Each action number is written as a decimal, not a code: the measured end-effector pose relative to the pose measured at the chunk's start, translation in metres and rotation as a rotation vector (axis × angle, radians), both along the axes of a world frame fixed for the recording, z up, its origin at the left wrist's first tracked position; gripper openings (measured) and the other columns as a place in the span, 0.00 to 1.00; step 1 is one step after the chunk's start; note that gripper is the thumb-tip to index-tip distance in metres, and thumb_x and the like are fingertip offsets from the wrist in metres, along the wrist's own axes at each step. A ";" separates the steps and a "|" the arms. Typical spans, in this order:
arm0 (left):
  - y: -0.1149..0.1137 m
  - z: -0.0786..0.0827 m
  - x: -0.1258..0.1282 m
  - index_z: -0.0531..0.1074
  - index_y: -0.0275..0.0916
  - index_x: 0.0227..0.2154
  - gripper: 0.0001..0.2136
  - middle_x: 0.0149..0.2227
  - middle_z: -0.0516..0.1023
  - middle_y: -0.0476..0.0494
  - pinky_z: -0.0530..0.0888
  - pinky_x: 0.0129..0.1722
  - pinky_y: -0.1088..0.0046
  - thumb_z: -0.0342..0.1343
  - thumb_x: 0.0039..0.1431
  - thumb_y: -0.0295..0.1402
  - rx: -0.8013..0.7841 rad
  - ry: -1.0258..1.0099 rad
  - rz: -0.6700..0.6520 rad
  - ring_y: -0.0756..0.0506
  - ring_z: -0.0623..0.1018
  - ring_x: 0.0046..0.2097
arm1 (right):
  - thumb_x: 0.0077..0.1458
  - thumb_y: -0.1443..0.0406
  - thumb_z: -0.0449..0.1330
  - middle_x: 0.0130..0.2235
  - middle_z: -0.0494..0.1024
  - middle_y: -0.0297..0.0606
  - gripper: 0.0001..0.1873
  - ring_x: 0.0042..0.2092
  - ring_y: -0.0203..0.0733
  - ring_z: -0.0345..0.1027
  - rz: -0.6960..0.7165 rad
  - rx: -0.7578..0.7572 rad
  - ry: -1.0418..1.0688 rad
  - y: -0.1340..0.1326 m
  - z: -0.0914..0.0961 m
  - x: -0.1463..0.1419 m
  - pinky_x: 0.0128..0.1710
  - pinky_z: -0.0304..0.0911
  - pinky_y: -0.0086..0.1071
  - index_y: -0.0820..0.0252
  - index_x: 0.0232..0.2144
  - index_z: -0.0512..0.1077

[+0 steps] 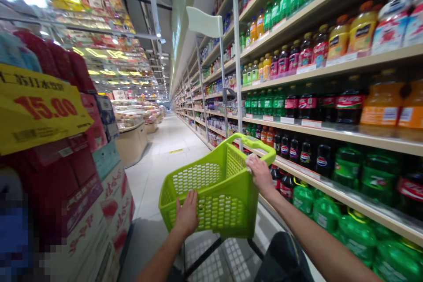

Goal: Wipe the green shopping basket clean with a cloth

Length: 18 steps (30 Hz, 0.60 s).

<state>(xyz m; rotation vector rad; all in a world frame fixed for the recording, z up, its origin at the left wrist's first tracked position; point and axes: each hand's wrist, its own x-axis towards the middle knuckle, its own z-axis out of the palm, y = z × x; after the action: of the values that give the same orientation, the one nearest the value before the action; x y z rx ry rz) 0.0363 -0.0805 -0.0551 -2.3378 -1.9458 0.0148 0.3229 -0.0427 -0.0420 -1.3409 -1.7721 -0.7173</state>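
A bright green plastic shopping cart (228, 202) stands before me, its basket walls pierced with rows of holes. My left hand (187, 212) lies against the near side wall, fingers stretched up to the rim. At the handle end, my right hand (261, 174) is closed on a crumpled white wipe (253, 162), pressing it against the cart's upper corner below the green handle (269, 152). Whether the wipe is paper or cloth, I cannot tell. Part of the basket's inside is hidden by its side wall.
Shelves (330, 70) of bottled drinks run along the right, with large green bottles (357, 233) at the bottom. Stacked boxes (99, 211) and a yellow price sign (42, 108) stand close on the left. A tiled aisle (165, 130) stretches ahead past display counters (132, 143).
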 end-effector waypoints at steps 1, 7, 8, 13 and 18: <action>-0.001 -0.002 -0.001 0.42 0.33 0.59 0.38 0.63 0.40 0.43 0.44 0.58 0.48 0.43 0.40 0.24 0.002 -0.002 0.001 0.42 0.42 0.63 | 0.49 0.79 0.47 0.52 0.67 0.45 0.23 0.57 0.48 0.53 0.008 -0.010 -0.003 0.002 -0.003 -0.008 0.52 0.53 0.49 0.60 0.45 0.69; -0.002 -0.006 -0.015 0.42 0.33 0.59 0.38 0.63 0.40 0.43 0.43 0.59 0.49 0.43 0.40 0.25 0.014 -0.008 -0.015 0.43 0.43 0.63 | 0.52 0.76 0.48 0.50 0.70 0.37 0.21 0.55 0.41 0.58 0.293 -0.072 -0.238 0.013 -0.038 -0.072 0.51 0.57 0.42 0.54 0.44 0.69; -0.003 -0.006 -0.020 0.43 0.33 0.59 0.37 0.63 0.40 0.43 0.43 0.59 0.50 0.43 0.41 0.25 0.014 -0.006 0.010 0.43 0.44 0.63 | 0.52 0.77 0.48 0.51 0.70 0.38 0.21 0.55 0.42 0.57 0.278 -0.074 -0.238 0.013 -0.035 -0.067 0.52 0.56 0.42 0.54 0.45 0.68; -0.010 -0.005 -0.038 0.42 0.32 0.59 0.38 0.63 0.39 0.42 0.44 0.58 0.49 0.43 0.40 0.24 0.006 -0.016 0.102 0.42 0.43 0.63 | 0.49 0.79 0.46 0.53 0.66 0.43 0.26 0.57 0.48 0.53 0.019 -0.043 -0.058 0.010 -0.005 -0.007 0.52 0.52 0.50 0.57 0.48 0.66; -0.012 -0.007 -0.033 0.41 0.31 0.59 0.38 0.63 0.38 0.41 0.44 0.58 0.50 0.44 0.40 0.25 0.002 -0.040 0.111 0.41 0.42 0.63 | 0.52 0.76 0.48 0.50 0.70 0.42 0.19 0.55 0.44 0.57 0.196 -0.077 -0.126 0.015 -0.033 -0.064 0.53 0.55 0.46 0.58 0.43 0.70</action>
<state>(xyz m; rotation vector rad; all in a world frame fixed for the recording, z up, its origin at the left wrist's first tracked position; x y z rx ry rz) 0.0028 -0.0921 -0.0625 -2.2427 -2.0908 -0.0253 0.2589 -0.0278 -0.0752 -1.1725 -2.0175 -0.6434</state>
